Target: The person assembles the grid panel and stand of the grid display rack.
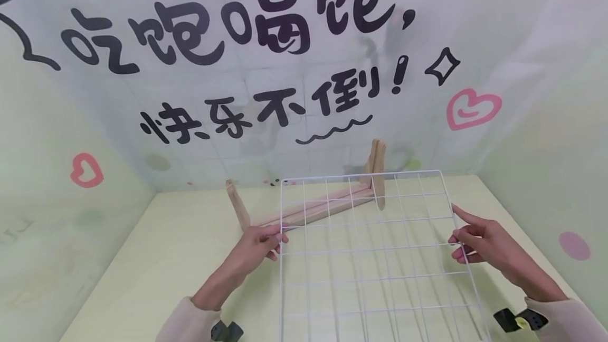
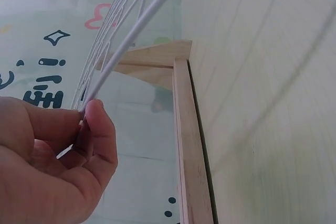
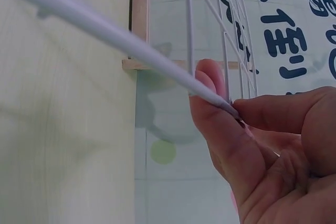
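A white wire grid panel [image 1: 358,252] is held up between both hands above the table. My left hand [image 1: 258,244] pinches its left edge wire between thumb and fingers, as the left wrist view shows up close. On the opposite edge, my right hand [image 1: 482,241] grips the wire with thumb and curled fingers. Behind the panel a wooden stand [image 1: 313,210] lies on the table, partly seen through the mesh. It has a long double bar and upright end pieces, the right one [image 1: 379,173] taller in the head view.
The pale table [image 1: 142,268] runs back to a printed wall sheet [image 1: 228,157] with black lettering and hearts. Side walls [image 1: 556,173] close in the table at left and right. Shadows of the grid fall on the tabletop.
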A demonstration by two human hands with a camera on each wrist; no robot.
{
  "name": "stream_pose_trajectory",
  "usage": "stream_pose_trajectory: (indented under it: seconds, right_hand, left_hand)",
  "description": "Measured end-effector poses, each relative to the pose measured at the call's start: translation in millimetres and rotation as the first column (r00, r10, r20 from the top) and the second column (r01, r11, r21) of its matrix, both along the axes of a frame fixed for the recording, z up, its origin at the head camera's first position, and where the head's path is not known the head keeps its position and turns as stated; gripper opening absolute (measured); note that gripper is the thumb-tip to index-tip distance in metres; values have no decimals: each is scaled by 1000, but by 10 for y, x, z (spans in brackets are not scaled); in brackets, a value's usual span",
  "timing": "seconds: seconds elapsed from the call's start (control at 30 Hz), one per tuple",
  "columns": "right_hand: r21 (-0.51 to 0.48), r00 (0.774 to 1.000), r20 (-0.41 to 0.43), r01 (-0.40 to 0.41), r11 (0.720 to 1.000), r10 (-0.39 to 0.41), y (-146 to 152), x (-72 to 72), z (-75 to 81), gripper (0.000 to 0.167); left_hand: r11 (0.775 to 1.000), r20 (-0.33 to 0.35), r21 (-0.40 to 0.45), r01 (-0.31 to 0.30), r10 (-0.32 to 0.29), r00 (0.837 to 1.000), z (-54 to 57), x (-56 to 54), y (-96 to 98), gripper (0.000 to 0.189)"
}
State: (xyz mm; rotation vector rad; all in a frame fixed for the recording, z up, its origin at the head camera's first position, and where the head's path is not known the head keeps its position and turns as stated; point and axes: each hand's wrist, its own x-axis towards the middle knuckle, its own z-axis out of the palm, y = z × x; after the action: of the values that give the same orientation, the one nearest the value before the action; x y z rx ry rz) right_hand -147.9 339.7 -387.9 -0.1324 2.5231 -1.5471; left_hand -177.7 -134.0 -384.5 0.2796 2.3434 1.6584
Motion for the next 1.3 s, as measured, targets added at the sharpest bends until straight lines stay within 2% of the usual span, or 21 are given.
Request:
stream_pose_trajectory:
  seconds: [0.17, 0.33, 0.43, 0.57, 0.8, 1.03, 1.3]
  right_hand:
    - [-17, 1000, -19, 8, 1000, -8, -6, 0, 50, 68]
    - [-31, 999, -37, 18, 999, -19, -13, 18, 43, 69]
    - [-33, 999, -48, 21, 999, -23, -16, 35, 29, 69]
    - [-33, 998, -60, 24, 999, -26, -19, 38, 33, 68]
    - [-39, 996, -82, 37, 999, -40, -39, 29, 35, 67]
    - [-34, 989, -144, 38, 999, -42, -49, -5, 60, 65]
    - [-52, 983, -176, 42, 998, -50, -64, 8, 84, 65]
  left_hand:
    - [999, -22, 19, -46, 47, 999, 16, 0, 25, 29]
    - [995, 1, 47, -83, 83, 997, -1, 9, 47, 29]
    - [995, 11, 61, -74, 74, 997, -8, 22, 50, 32]
    - [996, -12, 67, -63, 64, 998, 7, 30, 50, 34]
    - [991, -8, 104, -79, 80, 997, 7, 21, 79, 38]
    - [982, -25, 178, -67, 72, 997, 57, 8, 79, 39]
    - [950, 87, 303, -78, 54, 995, 63, 41, 84, 42]
